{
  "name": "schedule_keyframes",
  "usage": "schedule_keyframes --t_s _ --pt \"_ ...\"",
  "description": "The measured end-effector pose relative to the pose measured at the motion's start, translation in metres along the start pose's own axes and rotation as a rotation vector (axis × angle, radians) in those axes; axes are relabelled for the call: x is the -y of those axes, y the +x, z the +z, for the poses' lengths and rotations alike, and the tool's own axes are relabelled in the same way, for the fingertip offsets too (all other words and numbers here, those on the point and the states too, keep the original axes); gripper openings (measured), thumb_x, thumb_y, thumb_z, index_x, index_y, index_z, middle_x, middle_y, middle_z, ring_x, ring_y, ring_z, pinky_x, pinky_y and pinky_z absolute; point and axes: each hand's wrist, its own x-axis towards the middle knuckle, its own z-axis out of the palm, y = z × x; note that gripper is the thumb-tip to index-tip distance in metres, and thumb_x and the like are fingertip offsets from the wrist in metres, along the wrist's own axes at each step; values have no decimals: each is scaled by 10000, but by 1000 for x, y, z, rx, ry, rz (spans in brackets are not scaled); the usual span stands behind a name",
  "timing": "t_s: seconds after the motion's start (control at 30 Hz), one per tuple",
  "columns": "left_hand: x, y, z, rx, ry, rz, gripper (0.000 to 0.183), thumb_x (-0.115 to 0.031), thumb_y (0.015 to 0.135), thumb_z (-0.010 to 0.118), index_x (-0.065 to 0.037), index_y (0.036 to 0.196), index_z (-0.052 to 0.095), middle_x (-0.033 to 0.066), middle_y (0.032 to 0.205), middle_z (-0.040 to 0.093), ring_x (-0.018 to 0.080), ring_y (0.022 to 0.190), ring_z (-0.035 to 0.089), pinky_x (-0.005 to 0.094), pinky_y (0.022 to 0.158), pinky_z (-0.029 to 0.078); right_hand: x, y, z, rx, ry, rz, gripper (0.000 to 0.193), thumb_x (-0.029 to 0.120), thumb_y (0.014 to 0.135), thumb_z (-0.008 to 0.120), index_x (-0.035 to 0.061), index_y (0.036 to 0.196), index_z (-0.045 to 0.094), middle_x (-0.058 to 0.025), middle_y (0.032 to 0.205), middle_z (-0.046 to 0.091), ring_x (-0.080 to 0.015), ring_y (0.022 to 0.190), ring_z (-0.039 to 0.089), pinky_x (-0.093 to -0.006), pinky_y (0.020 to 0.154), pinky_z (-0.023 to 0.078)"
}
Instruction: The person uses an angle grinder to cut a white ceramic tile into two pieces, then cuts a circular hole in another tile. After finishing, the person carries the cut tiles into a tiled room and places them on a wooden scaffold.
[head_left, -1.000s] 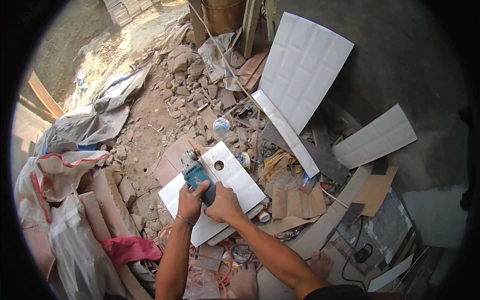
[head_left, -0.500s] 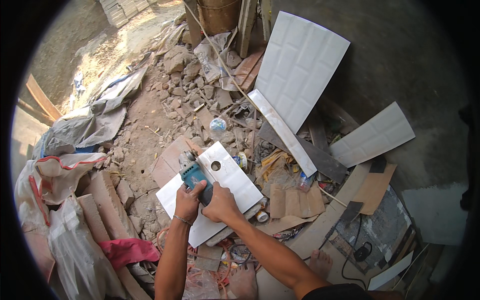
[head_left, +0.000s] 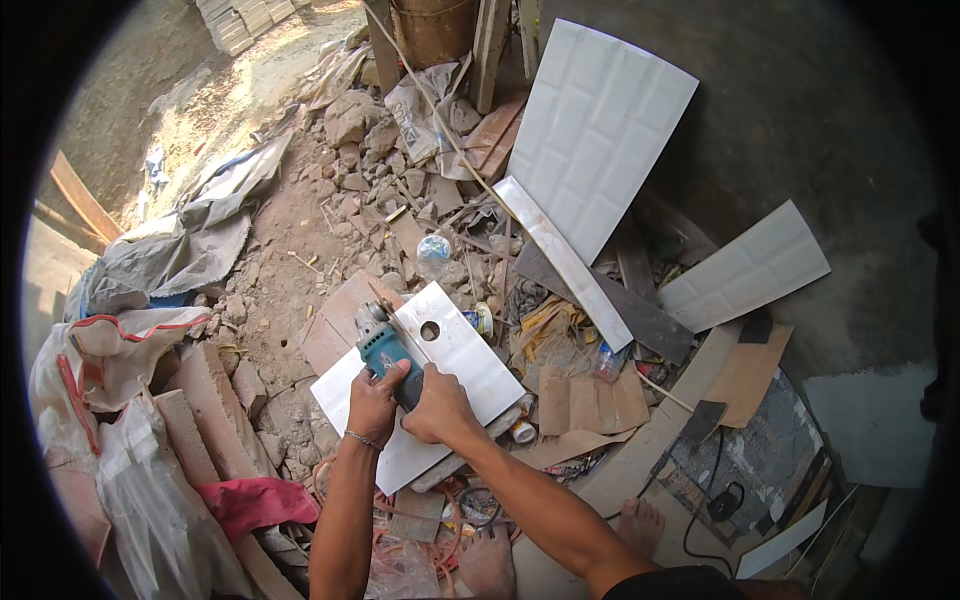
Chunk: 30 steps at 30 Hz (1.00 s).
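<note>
Head | left hand, right hand: both gripping grinder | white tile beneath | rubble beyond | brick-patterned panel far right

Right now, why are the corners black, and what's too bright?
Head view: the fisheye lens's round image leaves black corners; head view: strong light nearly washes out the ground at upper left, while it's dim right of the tall white panel; head view: the teal grinder looks fairly clear.
</note>
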Motion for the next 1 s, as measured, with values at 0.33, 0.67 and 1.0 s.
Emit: schedule_keyframes --t_s 0.33,0.67,1.0 --pt "0 1 0 6 19 -2 431 -129 917 791 86 1213 564 131 1057 690 197 903 685 329 820 584 -1 2 1 8 12 10 601 155 692 792 -108 1162 525 -337 1104 659 -485 1071 661 -490 950 553" --pt "0 0 0 -2 41 -19 445 -161 922 791 88 1214 567 112 1070 682 183 894 676 307 786 568 -2 3 3 -12 5 13 628 174 658 793 -113 1154 537 -336 1092 669 -477 1056 671 -471 927 564" --pt "46 0 -87 -1107 1158 447 631 -249 843 841 113 1280 564 166 1130 668 257 1000 637 346 932 503 6 0 -4 25 5 60 602 91 670 752 -119 1189 530 -342 1162 648 -484 1120 653 -477 1001 543"
